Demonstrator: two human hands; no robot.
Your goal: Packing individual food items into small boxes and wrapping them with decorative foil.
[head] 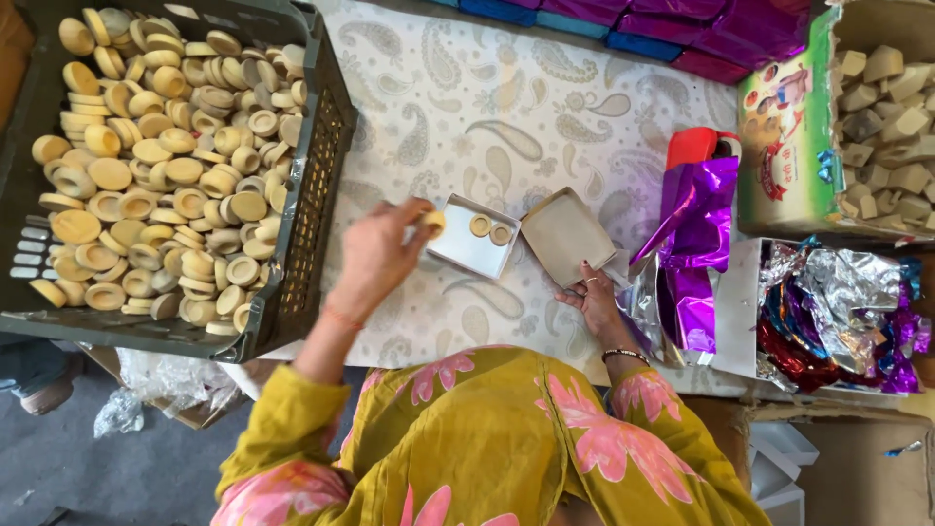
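Left hand [375, 255] pinches a small round tan disc [433, 222] at the near left edge of our shallow white cardboard tray [458, 248] on the paisley-clothed counter [506, 117]; right hand [589, 297] grips the tray's brown cardboard lid [565, 234] just right.

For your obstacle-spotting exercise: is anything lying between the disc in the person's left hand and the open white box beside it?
Nothing visible does. The left hand holds the round tan disc right at the rim of the white box, where two discs already sit toward the far side.
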